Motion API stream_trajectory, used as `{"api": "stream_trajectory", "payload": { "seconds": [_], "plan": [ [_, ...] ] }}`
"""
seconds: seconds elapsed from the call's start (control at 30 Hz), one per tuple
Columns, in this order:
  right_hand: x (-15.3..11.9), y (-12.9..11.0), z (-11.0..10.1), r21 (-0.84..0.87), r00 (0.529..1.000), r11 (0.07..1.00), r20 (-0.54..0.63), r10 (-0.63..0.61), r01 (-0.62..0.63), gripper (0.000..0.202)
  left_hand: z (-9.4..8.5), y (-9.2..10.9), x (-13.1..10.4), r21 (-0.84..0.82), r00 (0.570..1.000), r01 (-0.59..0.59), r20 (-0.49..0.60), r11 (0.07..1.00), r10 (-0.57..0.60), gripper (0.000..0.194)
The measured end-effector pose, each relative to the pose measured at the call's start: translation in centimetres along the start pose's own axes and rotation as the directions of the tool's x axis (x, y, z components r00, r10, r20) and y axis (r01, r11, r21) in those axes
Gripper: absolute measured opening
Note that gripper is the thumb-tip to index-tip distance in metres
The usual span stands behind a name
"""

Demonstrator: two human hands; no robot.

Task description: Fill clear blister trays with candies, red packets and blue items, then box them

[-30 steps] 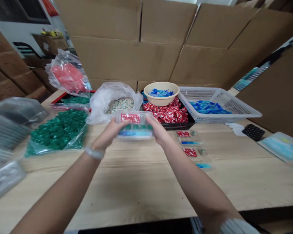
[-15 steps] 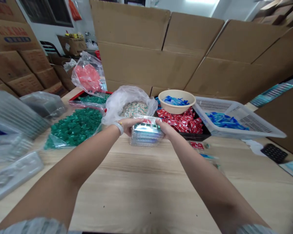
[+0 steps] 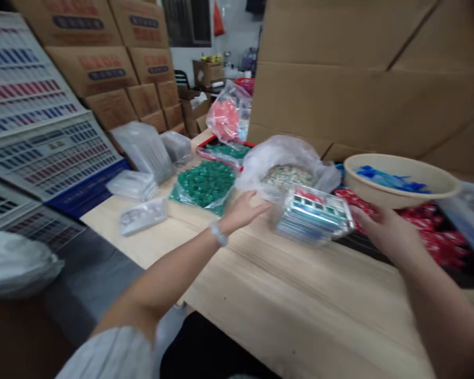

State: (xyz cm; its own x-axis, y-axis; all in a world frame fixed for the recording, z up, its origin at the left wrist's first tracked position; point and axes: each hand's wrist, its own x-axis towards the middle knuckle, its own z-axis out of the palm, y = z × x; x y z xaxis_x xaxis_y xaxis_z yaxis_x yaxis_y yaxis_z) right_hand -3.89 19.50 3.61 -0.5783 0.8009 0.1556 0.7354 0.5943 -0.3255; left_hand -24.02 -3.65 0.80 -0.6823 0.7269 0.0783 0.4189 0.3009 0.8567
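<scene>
A stack of clear plastic trays [image 3: 316, 213], with red, white and green pieces in the top one, sits near the back of the wooden table, blurred. My left hand [image 3: 245, 210] is to its left, fingers stretched out and apart from it, holding nothing. My right hand [image 3: 391, 231] is at the stack's right end, its thumb side close to the edge. Motion smears its fingers, so whether it grips the stack is unclear. Behind the stack lies a white plastic bag [image 3: 280, 150] of small pale pieces. Left of that is a clear bag of green pieces [image 3: 207, 184].
A cream basin [image 3: 403, 179] of blue items stands over red packets [image 3: 430, 226] at the right. Clear empty trays [image 3: 132, 184] and a single tray [image 3: 142, 216] rest at the table's left end. Cardboard [image 3: 319, 100] walls the back; patterned crates [image 3: 51, 142] stand left.
The view has swung left. My left hand has come off the tray stack and opened. My right hand has shifted outward at the stack's right end.
</scene>
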Motion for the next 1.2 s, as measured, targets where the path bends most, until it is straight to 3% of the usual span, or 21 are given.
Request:
{"api": "stream_trajectory", "payload": {
  "seconds": [0.07,0.13,0.17,0.23,0.33,0.37,0.43,0.53,0.63,0.77,0.9,1.07,1.2],
  "plan": [
    [-2.2,-1.3,0.8,0.021,0.998,0.998,-0.025,-0.061,0.062,0.05,-6.7,-5.6,-4.8,0.18,0.994,0.07,-0.101,0.981,-0.053,0.037],
    [-5.3,-5.4,2.9,0.212,0.975,0.958,0.061,-0.213,0.195,0.042,-13.4,-11.3,-9.4,0.459,0.977,0.166,-0.195,0.873,-0.083,0.031],
    [-6.9,-8.4,4.3,0.342,0.919,0.885,0.122,-0.375,0.316,0.038,-16.3,-13.8,-11.3,0.576,0.978,0.176,-0.195,0.798,-0.075,0.03],
    [-9.8,-15.7,7.7,0.525,0.691,0.666,0.187,-0.698,0.53,0.031,-20.3,-17.6,-13.7,0.67,0.989,0.145,-0.129,0.728,-0.077,0.028],
    [-12.1,-27.2,13.2,0.609,0.23,0.301,0.195,-0.954,0.734,0.036,-22.1,-19.7,-14.7,0.649,0.996,0.037,0.038,0.76,-0.081,0.021],
    [-12.3,-30.5,15.0,0.588,0.123,0.226,0.21,-0.97,0.777,0.04,-22.2,-19.9,-14.6,0.641,0.994,-0.005,0.09,0.767,-0.069,0.019],
    [-12.0,-35.6,18.2,0.511,0.003,0.155,0.285,-0.958,0.846,0.041,-22.2,-20.1,-14.1,0.646,0.991,-0.055,0.129,0.761,-0.038,0.019],
    [-10.6,-39.6,21.6,0.49,-0.107,0.1,0.376,-0.92,0.866,0.03,-23.1,-21.1,-13.6,0.627,0.994,-0.044,0.104,0.778,-0.027,0.025],
    [-9.1,-41.0,23.2,0.601,-0.18,0.111,0.404,-0.897,0.792,0.021,-24.3,-22.7,-13.4,0.525,0.986,-0.055,0.161,0.849,-0.035,0.025],
    [-8.1,-42.2,23.7,0.677,-0.22,0.181,0.461,-0.86,0.713,0.021,-25.2,-23.8,-13.2,0.45,0.983,-0.053,0.182,0.891,-0.034,0.021],
    [-7.6,-43.0,24.3,0.696,-0.248,0.18,0.467,-0.848,0.695,0.023,-25.5,-23.8,-12.9,0.435,0.981,-0.057,0.191,0.899,-0.03,0.017],
    [-7.8,-42.6,24.1,0.638,-0.238,0.14,0.469,-0.851,0.757,0.022,-25.3,-23.2,-13.0,0.481,0.987,-0.063,0.16,0.874,-0.016,0.015],
    [-10.0,-42.2,22.6,0.37,-0.189,0.006,0.489,-0.852,0.929,0.02,-24.0,-22.9,-13.8,0.581,0.994,-0.049,0.111,0.812,-0.019,0.012]
  ]
}}
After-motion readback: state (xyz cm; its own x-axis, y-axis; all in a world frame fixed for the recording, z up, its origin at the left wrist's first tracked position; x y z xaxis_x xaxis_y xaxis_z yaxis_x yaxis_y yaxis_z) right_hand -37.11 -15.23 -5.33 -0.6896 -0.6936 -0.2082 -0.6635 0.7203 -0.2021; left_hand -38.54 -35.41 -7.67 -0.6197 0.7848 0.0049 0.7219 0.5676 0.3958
